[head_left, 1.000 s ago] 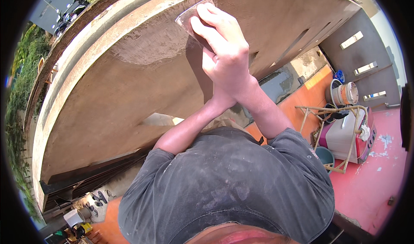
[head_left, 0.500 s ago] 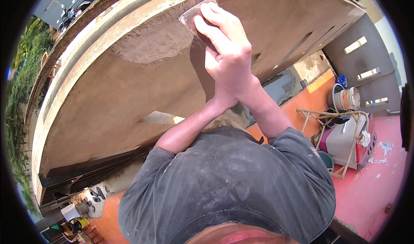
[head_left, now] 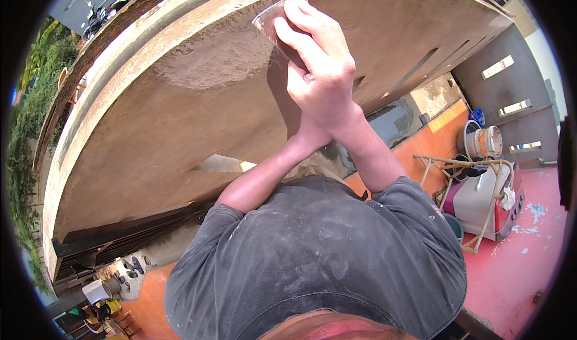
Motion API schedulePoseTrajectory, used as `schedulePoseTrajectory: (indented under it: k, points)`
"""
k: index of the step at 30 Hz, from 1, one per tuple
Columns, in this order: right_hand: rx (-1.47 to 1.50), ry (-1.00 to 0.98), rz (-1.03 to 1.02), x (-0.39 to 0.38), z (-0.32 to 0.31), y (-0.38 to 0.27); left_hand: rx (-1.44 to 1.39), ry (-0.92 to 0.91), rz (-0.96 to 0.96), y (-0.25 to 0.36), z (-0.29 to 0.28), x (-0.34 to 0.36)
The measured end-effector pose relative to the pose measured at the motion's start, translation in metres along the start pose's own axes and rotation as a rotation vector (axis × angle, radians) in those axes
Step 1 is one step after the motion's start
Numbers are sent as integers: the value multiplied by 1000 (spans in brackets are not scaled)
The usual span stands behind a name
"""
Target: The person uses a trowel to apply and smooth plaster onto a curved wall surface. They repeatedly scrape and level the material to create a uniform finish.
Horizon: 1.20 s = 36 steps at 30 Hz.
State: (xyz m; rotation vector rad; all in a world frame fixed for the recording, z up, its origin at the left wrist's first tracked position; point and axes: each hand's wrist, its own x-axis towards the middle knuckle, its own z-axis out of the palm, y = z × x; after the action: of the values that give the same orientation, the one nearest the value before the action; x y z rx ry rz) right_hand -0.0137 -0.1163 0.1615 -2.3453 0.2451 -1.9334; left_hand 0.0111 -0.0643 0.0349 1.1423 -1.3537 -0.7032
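My right hand [head_left: 324, 69] presses a thin, flat scraper [head_left: 278, 16] against the upper part of a brown plastered wall [head_left: 180, 135]. Its index and middle fingers are stretched along the scraper, and the thumb sits lower, near its inner side. Left of the scraper, a smeared, lighter patch [head_left: 204, 63] runs just below the wall's top edge. My left hand [head_left: 314, 134] crosses behind my right wrist; its fingers are hidden there, so their state does not show. The right hand's shadow falls on the wall below.
At right, a wooden frame [head_left: 475, 244] stands around a grey and pink box [head_left: 481, 202], beside a stained bucket [head_left: 487, 141]. Slots pierce the wall. Sandals [head_left: 131, 266] and a pale container [head_left: 96, 293] lie at lower left. Plants [head_left: 42, 81] grow beyond the wall.
My right hand and the scraper have shifted slightly to the right along the wall, still pressed to it. My left arm stays crossed behind the right wrist.
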Motion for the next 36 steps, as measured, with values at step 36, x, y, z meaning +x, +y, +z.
schedulePoseTrajectory:
  k: [36]
  points:
    - [3,17,-19,0,5,2,-64,-60,-92,-13,-4,-6]
